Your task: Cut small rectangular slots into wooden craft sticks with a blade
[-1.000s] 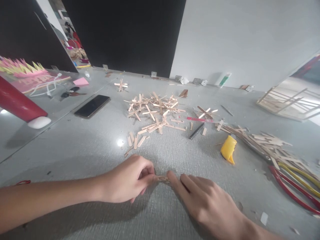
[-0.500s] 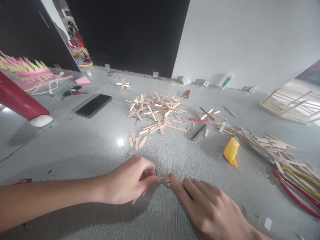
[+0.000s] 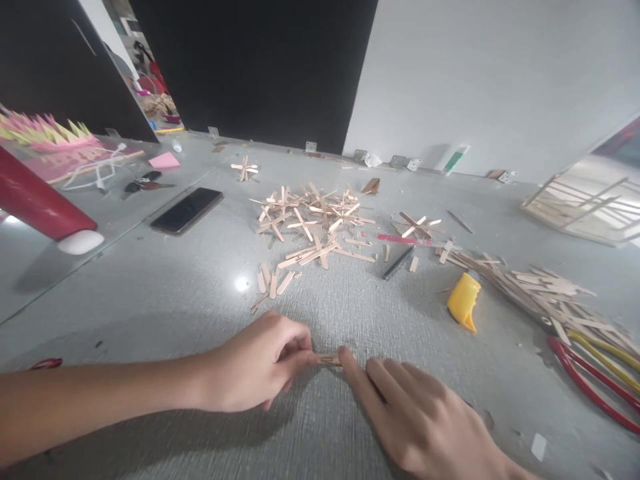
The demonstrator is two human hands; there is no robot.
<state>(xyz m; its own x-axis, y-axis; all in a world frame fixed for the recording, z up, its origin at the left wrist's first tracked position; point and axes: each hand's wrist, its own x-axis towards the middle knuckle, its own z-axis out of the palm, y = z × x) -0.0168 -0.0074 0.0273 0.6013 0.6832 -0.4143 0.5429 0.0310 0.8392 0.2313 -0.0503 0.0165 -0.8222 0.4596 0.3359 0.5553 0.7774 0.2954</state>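
Note:
A short, slotted piece of wooden craft stick [image 3: 329, 360] spans the gap between my two hands, low over the grey tabletop. My left hand [image 3: 265, 363] is closed, pinching the piece's left end between thumb and fingers. At the right end, the index fingertip of my right hand [image 3: 417, 410] presses on the wood. That hand's other fingers lie bent together beside the index finger, and its thumb is hidden. Just beyond my left hand lie several short stick pieces [image 3: 273, 283]. A pile of crossed craft sticks [image 3: 320, 210] sits farther back.
On the right are a yellow cutter handle [image 3: 463, 301], red-handled pliers [image 3: 583, 380], loose sticks [image 3: 550, 287] and a stick frame [image 3: 580, 210]. A black pen [image 3: 399, 263] lies mid-table. A phone [image 3: 187, 211], keys [image 3: 143, 183] and a red cylinder [image 3: 45, 193] are at left.
Both hands stay at the stick piece in nearly the same pose. The whole view has shifted only very slightly.

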